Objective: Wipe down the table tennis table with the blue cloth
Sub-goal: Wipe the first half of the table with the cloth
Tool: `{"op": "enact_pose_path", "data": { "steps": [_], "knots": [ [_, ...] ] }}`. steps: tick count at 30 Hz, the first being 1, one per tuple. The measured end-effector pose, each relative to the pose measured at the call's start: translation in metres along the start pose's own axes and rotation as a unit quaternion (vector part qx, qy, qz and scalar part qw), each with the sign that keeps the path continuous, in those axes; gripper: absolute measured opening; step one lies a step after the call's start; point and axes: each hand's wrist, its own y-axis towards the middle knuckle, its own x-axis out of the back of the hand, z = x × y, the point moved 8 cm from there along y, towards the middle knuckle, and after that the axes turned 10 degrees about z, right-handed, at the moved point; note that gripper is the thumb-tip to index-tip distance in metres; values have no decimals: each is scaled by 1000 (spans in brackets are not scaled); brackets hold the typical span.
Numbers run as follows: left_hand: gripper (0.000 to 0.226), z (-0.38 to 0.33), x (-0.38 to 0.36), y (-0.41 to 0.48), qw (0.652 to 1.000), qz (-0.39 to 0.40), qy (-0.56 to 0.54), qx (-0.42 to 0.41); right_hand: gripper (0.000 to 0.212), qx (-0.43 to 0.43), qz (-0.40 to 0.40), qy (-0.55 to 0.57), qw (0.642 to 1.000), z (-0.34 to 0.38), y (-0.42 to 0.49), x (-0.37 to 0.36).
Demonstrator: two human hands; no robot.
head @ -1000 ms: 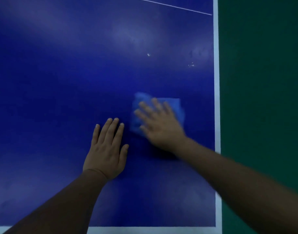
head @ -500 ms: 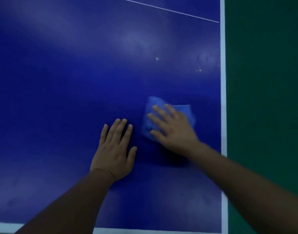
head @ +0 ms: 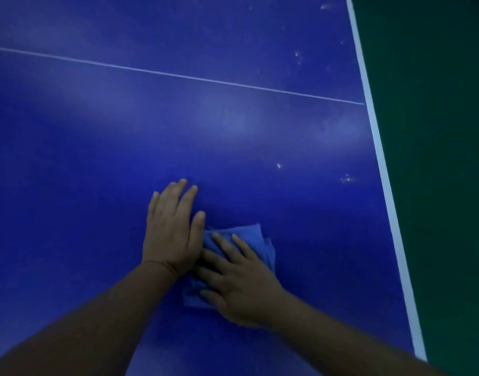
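Since the earlier frames, we note the blue cloth (head: 250,234) and right hand (head: 241,283) drawn in against the left hand (head: 171,232). Both lie flat with fingers straight, the right pressing the cloth, the left resting on the table (head: 97,158). Specks (head: 279,166) remain near the white edge stripe (head: 382,164) — we judge the wiping partial, with open surface leftward and ahead.

1. The tabletop (head: 124,158) is a hard, smooth board painted deep blue, with a soft sheen and pale, hazy reflections across it.
2. The blue cloth (head: 249,234) is soft, matt fabric lying in rumpled, folded layers.
3. The edge stripe (head: 382,158) and the thin line (head: 178,75) are flat white paint.
4. Small whitish specks (head: 279,166) mar the blue finish near the stripe.
5. The floor (head: 436,158) looks plain, matt and dark green.
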Motion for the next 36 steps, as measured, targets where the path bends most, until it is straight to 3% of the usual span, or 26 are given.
{"op": "enact_pose_path", "data": {
  "steps": [2,4,6,8,10,12,14,15,16,18,20,21,22,24,26,28,30,32,34,35,36],
  "knots": [
    [60,8,-9,12,999,25,34,-35,53,-40,-20,-35,998,-58,39,12],
    [61,9,-18,15,995,49,56,-66,53,-164,-47,-51,984,-154,61,29],
    [62,9,-24,15,994,56,60,-66,61,-325,-65,-44,943,-248,53,50],
    [62,10,-22,15,995,59,60,-58,67,-399,-75,-3,914,-278,38,56],
    [62,12,-23,16,995,63,61,-55,59,-319,-80,-38,944,-228,45,48],
    [63,13,-24,17,995,56,63,-57,50,-126,-39,-62,989,-129,45,24],
    [64,12,-24,16,995,41,68,-68,48,30,21,-53,998,-72,39,12],
    [65,11,-23,17,994,36,69,-71,47,70,27,-51,996,-77,46,17],
    [65,12,-23,18,994,34,70,-71,46,65,4,-73,995,-101,60,23],
    [64,11,-23,19,994,42,78,-63,47,-85,-73,-80,990,-184,96,47],
    [64,11,-24,19,993,57,85,-52,57,-317,-93,-21,944,-270,117,73],
    [65,12,-25,19,993,64,84,-45,61,-393,-88,13,915,-286,120,76],
    [67,12,-26,19,994,70,80,-40,61,-411,-98,15,906,-278,127,73],
    [69,14,-27,19,993,78,82,-30,54,-294,-105,-25,950,-212,152,62],
    [70,16,-31,18,991,93,95,-22,52,-134,-57,-21,989,-151,163,45],
    [70,16,-32,18,989,104,105,-22,53,-93,-24,-28,995,-165,170,47],
    [71,14,-32,19,986,115,114,-24,60,-229,-56,10,972,-245,163,61],
    [69,13,-34,19,984,126,122,-21,65,-427,-68,64,899,-322,128,72],
    [65,13,-34,19,983,129,132,-19,57,-548,-79,97,827,-340,104,73],
    [64,12,-34,19,982,129,137,-19,56,-552,-80,82,826,-323,111,74],
    [64,11,-34,18,981,128,141,-20,55,-508,-94,54,854,-298,128,75]
  ]
}}
